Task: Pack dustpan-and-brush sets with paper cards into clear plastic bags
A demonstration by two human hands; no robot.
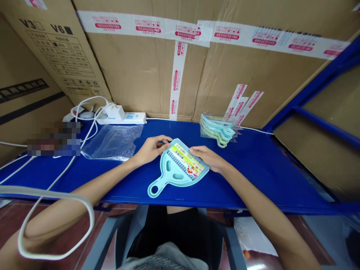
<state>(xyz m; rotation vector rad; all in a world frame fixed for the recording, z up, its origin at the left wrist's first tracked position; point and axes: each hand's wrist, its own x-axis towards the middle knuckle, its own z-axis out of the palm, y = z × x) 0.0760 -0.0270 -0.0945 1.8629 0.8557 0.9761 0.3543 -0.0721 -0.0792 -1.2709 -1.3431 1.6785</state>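
Observation:
A light blue dustpan [173, 169] with a matching hand brush nested in it lies tilted near the front edge of the blue table, its looped handle toward me and to the left. Across the bristles runs a yellow-green paper label [187, 159] with a small cartoon print. My left hand [153, 150] grips the pan's upper left corner between thumb and fingers. On the upper right side, my right hand [207, 156] holds the pan's edge, thumb on top near the label and fingers partly hidden beneath.
Bagged dustpan sets [216, 129], blue and green, are stacked at the back right. A see-through plastic bag [114, 142] lies flat to the left, before a white power strip [132, 118]. White cables [91, 129] trail over the left side. Cardboard [135, 71] walls the back.

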